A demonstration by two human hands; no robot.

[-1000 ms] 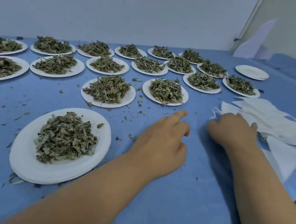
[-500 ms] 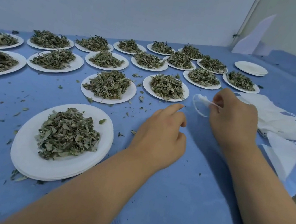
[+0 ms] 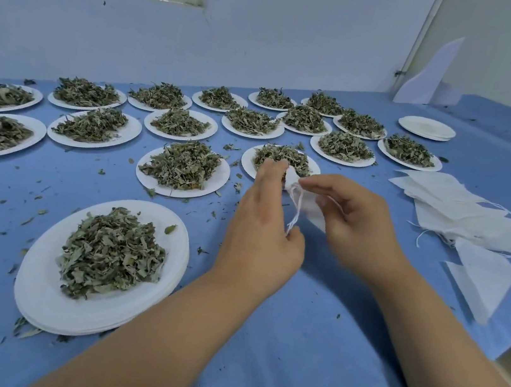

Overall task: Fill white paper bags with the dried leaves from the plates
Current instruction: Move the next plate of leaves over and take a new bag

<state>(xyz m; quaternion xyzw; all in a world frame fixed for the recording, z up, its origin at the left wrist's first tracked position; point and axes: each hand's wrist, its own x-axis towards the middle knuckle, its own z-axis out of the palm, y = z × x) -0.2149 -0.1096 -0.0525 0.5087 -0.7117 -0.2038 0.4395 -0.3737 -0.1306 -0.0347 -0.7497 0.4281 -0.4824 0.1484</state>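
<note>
Holding a paper bag (image 3: 310, 208) over the middle of the worktop (image 3: 307, 350), I see both grips closed on it | left hand (image 3: 260, 230) pinches its top corner | right hand (image 3: 354, 219) pinches its side | spare bags (image 3: 464, 208) by right edge | leaves (image 3: 112, 251) on plate (image 3: 42, 304) near front edge

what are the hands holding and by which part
One white paper bag, in both hands: left hand at its top corner, right hand pinching its top edge by the drawstring.

Tabletop (image 3: 323, 352), blue cloth cover. White wall (image 3: 304, 35) behind it. White pointed sheet (image 3: 430, 77), leaning upright in far right corner.
</note>
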